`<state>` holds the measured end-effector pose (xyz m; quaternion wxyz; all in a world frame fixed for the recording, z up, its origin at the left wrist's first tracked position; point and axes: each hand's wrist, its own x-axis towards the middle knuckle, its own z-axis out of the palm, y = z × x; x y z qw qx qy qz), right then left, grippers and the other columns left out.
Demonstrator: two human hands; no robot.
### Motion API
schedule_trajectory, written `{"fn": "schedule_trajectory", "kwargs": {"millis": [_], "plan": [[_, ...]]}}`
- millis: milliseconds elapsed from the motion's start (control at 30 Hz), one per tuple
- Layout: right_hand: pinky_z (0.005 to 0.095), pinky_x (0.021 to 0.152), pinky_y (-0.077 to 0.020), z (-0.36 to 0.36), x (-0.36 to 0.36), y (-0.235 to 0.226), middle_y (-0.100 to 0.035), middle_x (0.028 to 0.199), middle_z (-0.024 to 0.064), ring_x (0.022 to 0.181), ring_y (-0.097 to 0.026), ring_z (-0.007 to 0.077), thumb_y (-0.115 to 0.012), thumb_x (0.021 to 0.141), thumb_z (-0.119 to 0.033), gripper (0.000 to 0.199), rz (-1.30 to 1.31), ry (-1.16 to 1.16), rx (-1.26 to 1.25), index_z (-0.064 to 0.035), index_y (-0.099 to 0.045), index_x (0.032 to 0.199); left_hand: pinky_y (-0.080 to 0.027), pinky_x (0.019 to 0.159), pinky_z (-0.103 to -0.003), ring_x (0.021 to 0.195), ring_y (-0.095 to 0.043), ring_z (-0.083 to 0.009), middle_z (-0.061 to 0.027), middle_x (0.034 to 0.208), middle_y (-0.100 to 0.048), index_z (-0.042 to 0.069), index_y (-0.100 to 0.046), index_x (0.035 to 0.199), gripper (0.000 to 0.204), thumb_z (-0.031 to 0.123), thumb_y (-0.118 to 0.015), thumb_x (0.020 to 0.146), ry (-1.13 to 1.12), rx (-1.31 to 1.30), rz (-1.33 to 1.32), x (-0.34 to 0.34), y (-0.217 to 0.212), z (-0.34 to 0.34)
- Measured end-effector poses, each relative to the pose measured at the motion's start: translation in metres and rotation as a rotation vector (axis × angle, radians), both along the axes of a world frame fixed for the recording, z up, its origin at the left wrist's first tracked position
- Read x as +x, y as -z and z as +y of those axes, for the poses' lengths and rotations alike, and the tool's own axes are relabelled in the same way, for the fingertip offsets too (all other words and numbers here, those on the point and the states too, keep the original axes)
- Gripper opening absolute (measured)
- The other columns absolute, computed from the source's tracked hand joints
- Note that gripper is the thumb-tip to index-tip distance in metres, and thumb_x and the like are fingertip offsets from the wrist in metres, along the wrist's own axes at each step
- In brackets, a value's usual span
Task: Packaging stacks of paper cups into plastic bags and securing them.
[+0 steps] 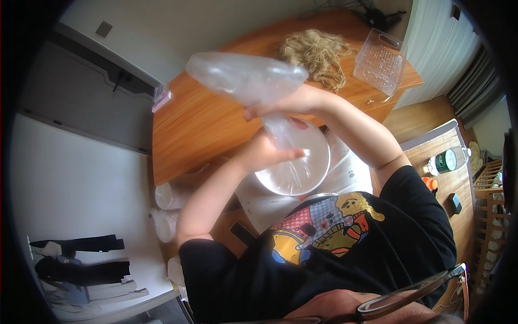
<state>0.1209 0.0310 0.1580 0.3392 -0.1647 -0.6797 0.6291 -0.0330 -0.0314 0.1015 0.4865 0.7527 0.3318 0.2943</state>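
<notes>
Head view: one clear plastic bag (245, 78), one white bowl (302, 164), two hands. The right hand (294, 102) holds the bag up over the wooden counter (199, 124), its fingers closed around the bag's gathered neck; the puffed body of the bag stretches up and to the left of that hand, and a twisted tail of film hangs from it down into the bowl. The left hand (264, 154) lies at the bowl's left rim, its fingers laid flat on the clear film spread inside the bowl, not curled shut. The bowl stands on a white cloth (345, 167) at the counter's near edge, just in front of the person's chest.

Around them: one tangle of blond fibre (318, 51) and one clear plastic tray (379, 62) at the far end of the counter, well apart from the hands. One plastic bottle (448, 160) lies on a side surface to the right. Two stacks of white cups (167, 210) stand left of the left forearm, which hides part of the counter edge.
</notes>
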Motion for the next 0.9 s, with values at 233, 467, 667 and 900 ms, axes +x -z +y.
{"fn": "schedule_trajectory", "kwargs": {"millis": [233,467,667,900], "plan": [[0.0293,0.072,-0.0524,0.000,-0.014,0.011,-0.065,0.086,0.0085,0.077,-0.063,0.0161,-0.067,0.085,-0.015,0.027,-0.052,-0.170,-0.158,0.0028,-0.060,0.104,-0.038,0.101,-0.042,0.097,-0.063,-0.0215,-0.0072,0.088,-0.065,0.007,-0.050,0.100,0.011,0.019,-0.051,0.099,0.167,-0.385,-0.298,0.008,0.004,-0.001],[0.0261,0.065,-0.0520,0.014,-0.003,0.007,-0.059,0.079,-0.0007,0.066,-0.056,0.0086,-0.061,0.093,-0.019,0.015,0.428,-0.131,-0.717,-0.0057,-0.056,0.097,-0.043,0.066,-0.025,0.064,-0.049,-0.0084,0.0006,0.069,-0.050,0.006,-0.051,0.098,0.029,0.035,-0.052,0.099,0.248,-0.372,-0.200,0.000,0.005,0.001],[0.0272,0.061,-0.0471,0.040,0.003,0.014,-0.059,0.077,-0.0037,0.064,-0.052,0.0093,-0.057,0.095,-0.024,0.013,0.752,-0.037,-0.846,-0.0112,-0.059,0.096,-0.037,0.058,-0.020,0.062,-0.045,-0.0049,0.0043,0.070,-0.047,0.010,-0.055,0.085,0.031,0.038,-0.051,0.099,0.126,-0.199,-0.112,-0.026,0.006,0.026],[0.0238,0.045,-0.0290,0.069,0.004,0.035,-0.029,0.053,-0.0061,0.046,-0.030,0.0088,-0.064,0.091,-0.032,0.033,1.004,-0.095,-1.076,-0.0126,-0.046,0.071,-0.038,0.063,-0.019,0.067,-0.047,-0.0040,0.0033,0.079,-0.052,0.010,-0.056,0.092,0.024,0.033,-0.062,0.093,0.177,-0.288,-0.218,-0.035,0.001,0.031]]}}
